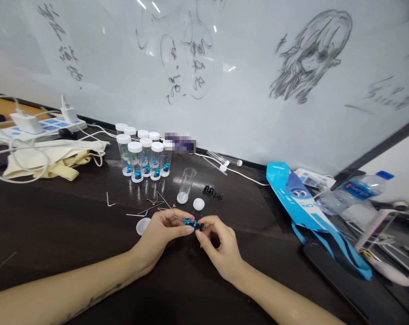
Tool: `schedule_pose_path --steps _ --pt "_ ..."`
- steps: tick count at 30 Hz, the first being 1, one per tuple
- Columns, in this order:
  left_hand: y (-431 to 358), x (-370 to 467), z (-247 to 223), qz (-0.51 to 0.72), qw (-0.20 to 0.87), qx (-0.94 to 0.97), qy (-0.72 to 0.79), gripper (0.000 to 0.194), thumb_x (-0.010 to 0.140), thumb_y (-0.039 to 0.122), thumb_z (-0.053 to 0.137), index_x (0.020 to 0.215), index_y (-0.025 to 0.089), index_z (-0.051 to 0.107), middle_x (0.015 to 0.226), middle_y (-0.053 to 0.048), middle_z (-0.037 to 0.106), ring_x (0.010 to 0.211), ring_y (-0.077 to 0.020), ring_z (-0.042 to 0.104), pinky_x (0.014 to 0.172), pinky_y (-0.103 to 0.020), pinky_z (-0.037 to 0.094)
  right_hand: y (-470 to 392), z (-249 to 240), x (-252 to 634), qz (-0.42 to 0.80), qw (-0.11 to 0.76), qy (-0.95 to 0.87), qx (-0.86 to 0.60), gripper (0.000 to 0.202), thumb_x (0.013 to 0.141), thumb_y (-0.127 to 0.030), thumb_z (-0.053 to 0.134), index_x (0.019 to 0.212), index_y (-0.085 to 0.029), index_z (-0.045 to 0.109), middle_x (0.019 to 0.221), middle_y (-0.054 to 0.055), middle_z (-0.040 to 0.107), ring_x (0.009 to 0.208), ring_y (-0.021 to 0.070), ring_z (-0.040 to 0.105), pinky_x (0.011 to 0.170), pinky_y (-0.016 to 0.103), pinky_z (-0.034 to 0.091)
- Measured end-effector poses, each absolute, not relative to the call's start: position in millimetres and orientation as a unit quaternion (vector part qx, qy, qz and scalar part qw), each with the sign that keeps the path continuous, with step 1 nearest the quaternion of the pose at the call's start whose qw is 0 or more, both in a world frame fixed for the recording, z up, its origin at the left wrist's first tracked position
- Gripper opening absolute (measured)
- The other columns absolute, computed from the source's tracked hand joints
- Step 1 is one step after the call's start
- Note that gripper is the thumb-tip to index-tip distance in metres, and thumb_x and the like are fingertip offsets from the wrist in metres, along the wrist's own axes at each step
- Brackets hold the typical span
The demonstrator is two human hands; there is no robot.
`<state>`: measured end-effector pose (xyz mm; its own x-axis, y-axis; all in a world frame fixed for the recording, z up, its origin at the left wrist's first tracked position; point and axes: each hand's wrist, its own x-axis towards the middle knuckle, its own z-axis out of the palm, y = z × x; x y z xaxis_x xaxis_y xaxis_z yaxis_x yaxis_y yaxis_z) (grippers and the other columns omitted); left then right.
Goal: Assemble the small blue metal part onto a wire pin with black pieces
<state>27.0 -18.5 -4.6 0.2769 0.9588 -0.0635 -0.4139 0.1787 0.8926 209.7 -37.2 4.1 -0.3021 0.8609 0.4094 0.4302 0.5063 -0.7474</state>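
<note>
Near the table's front middle, my left hand (164, 230) pinches a small blue metal part (190, 222) between thumb and fingers. A thin rod runs back from it under my left fingers. My right hand (221, 243) grips a black piece (200, 227) at the right end of the blue part; the two pieces touch in one line. Just beyond my hands are a clear open tube (186, 186), a round white cap (198, 204) and several black parts (213, 192). Another white cap (143, 226) lies beside my left hand.
Several white-capped tubes (135, 162) with blue parts stand at the back left. Hex keys (109, 200) and wires lie left of centre. A cloth bag (55, 158) and power strip (48, 128) are far left. At right are a blue package (292, 198) and a water bottle (356, 192).
</note>
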Motion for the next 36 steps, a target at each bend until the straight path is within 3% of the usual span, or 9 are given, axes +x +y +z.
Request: schedule_pose_path --steps 10,18,26,36 --pt "-18.5 26.5 -5.9 0.49 0.682 0.415 0.349 0.022 0.065 0.019 0.084 0.085 0.02 0.077 0.075 0.0 0.074 0.072 -0.0148 0.065 0.074 -0.026 0.048 -36.8 6.5 210.8 0.253 0.38 -0.773 -0.44 0.013 0.097 -0.029 0.049 0.09 -0.02 0.056 0.062 -0.003 0.055 0.055 0.0125 0.054 0.056 0.024 0.042" --pt "-17.9 27.5 -5.4 0.482 0.686 0.422 0.344 0.022 0.064 0.019 0.085 0.085 0.02 0.077 0.078 -0.001 0.076 0.074 -0.0154 0.065 0.076 -0.026 0.049 -36.4 5.9 211.7 0.281 0.36 -0.776 -0.436 0.027 0.101 -0.031 0.042 0.079 -0.019 0.054 0.065 -0.001 0.057 0.058 0.0127 0.056 0.059 0.025 0.042" --pt "-17.8 26.8 -5.0 0.495 0.686 0.411 0.34 0.022 0.064 0.018 0.084 0.085 0.021 0.077 0.075 0.0 0.075 0.073 -0.0136 0.065 0.075 -0.024 0.048 -37.3 5.4 211.2 0.284 0.402 -0.758 -0.428 0.013 0.097 -0.031 0.049 0.104 -0.021 0.054 0.07 -0.002 0.057 0.059 0.013 0.057 0.059 0.024 0.045" --pt "-17.8 26.3 -5.3 0.489 0.685 0.414 0.347 0.021 0.064 0.019 0.084 0.084 0.021 0.077 0.077 -0.001 0.075 0.074 -0.0149 0.065 0.076 -0.026 0.049 -35.6 6.3 210.9 0.283 0.379 -0.765 -0.437 0.019 0.099 -0.032 0.046 0.091 -0.019 0.057 0.064 -0.002 0.059 0.055 0.0125 0.058 0.057 0.024 0.045"
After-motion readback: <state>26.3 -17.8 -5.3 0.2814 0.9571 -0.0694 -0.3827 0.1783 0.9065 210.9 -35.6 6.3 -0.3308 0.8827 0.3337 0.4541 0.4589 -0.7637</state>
